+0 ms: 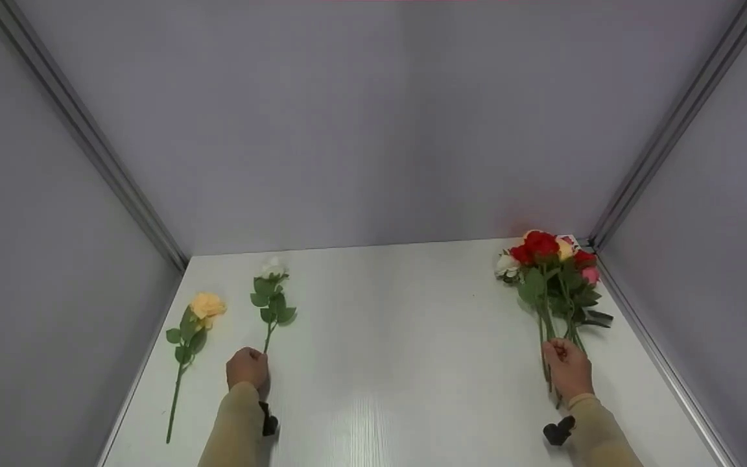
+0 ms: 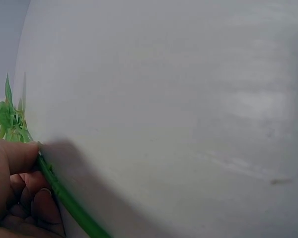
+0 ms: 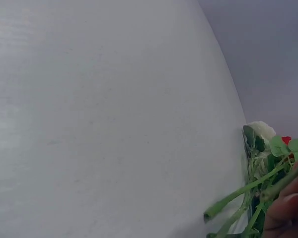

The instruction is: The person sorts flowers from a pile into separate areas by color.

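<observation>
Using the bunch [image 1: 552, 282] as the ref pt: white rose [image 1: 276, 303] is well left of it over the tabletop [image 1: 386, 324], w/ the left hand [image 1: 247, 370] pinching its stem [image 2: 72, 203] btwn thumb + finger, below the leaves [image 2: 7, 116]. Can't tell if that stem's lifted or flat. Yellow rose [image 1: 197, 338] lies even further left of the bunch, untouched. Right hand [image 1: 568, 370] is at the bunch's near end, pinching in among the stems [image 3: 241, 196]; can't tell if it's got 1 or a few b/c they cross a lot. Imo the step rn is all stem control. For the right, I'd isolate 1 stem first and go slow, since the bunch prob snags at the leaves. For the left, light pinch, wrist steady, bloom [image 1: 274, 266] pointing far side, same as the bunch.
</observation>
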Action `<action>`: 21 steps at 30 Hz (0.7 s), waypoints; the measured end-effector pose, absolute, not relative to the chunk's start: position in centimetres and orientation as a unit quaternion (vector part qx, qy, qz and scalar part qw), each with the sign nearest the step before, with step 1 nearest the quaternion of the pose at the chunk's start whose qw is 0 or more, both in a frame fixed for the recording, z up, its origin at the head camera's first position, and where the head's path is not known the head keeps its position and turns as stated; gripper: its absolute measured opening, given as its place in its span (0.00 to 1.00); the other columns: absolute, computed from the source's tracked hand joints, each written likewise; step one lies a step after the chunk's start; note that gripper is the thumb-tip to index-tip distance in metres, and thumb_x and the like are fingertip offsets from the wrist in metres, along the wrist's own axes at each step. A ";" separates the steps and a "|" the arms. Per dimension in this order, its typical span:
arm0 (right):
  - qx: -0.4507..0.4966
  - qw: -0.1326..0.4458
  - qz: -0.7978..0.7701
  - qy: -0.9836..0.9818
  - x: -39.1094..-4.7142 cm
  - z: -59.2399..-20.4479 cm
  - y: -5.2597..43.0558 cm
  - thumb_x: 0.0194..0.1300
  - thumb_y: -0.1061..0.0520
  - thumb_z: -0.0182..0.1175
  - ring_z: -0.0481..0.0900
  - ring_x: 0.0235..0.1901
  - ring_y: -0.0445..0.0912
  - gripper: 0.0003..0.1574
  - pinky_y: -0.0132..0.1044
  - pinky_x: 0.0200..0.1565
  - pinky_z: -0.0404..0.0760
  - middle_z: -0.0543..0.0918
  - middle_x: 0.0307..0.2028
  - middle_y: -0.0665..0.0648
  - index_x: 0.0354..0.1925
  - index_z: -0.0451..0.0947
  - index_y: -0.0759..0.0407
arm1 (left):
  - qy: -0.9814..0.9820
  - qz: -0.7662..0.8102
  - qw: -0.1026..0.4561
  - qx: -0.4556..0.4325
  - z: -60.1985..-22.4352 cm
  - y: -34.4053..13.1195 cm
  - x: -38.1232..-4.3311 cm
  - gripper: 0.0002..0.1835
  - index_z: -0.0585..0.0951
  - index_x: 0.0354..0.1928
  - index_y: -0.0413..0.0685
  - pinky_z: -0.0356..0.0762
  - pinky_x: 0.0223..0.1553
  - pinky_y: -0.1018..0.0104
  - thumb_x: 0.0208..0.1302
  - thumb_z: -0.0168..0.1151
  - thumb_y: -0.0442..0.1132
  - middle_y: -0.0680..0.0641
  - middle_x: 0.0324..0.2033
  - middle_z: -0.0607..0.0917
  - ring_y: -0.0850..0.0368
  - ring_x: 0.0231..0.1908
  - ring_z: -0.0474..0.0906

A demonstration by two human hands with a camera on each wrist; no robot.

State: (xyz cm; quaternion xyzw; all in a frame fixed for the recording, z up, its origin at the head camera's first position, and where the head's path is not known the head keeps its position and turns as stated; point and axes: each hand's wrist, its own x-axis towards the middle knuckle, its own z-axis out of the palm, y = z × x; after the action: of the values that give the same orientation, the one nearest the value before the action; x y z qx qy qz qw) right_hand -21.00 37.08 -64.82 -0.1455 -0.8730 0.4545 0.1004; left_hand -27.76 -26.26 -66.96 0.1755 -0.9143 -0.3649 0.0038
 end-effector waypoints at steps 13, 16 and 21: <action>-0.157 0.109 0.454 -0.870 -20.9 -63.8 36.6 0.70 0.39 0.52 0.75 0.41 0.47 0.28 0.30 0.37 0.75 0.79 0.42 0.58 0.50 0.76 0.61 | -0.911 -0.377 0.006 0.167 -66.7 -26.5 -27.6 0.13 0.80 0.38 0.33 0.73 0.40 0.47 0.64 0.53 0.39 0.38 0.33 0.82 0.43 0.36 0.78; -0.160 0.118 0.463 -0.864 -20.9 -63.4 36.4 0.68 0.38 0.54 0.77 0.40 0.46 0.28 0.29 0.36 0.76 0.80 0.41 0.58 0.50 0.77 0.60 | -0.911 -0.379 0.014 0.165 -66.3 -26.4 -27.7 0.13 0.80 0.39 0.33 0.73 0.40 0.47 0.65 0.53 0.39 0.38 0.33 0.82 0.43 0.36 0.78; -0.151 0.117 0.509 -0.839 -21.1 -62.7 35.4 0.65 0.39 0.58 0.81 0.33 0.49 0.27 0.33 0.30 0.79 0.79 0.40 0.60 0.49 0.77 0.60 | -0.905 -0.391 0.058 0.155 -64.8 -24.7 -27.9 0.12 0.80 0.39 0.36 0.74 0.39 0.49 0.67 0.52 0.38 0.40 0.33 0.83 0.45 0.36 0.78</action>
State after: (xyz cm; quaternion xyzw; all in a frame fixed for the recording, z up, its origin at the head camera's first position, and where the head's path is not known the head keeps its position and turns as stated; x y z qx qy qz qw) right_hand -21.09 35.39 -62.65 -0.1513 -0.8391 0.5092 0.1174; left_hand -27.91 -24.69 -64.79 0.1548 -0.9052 -0.3914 0.0581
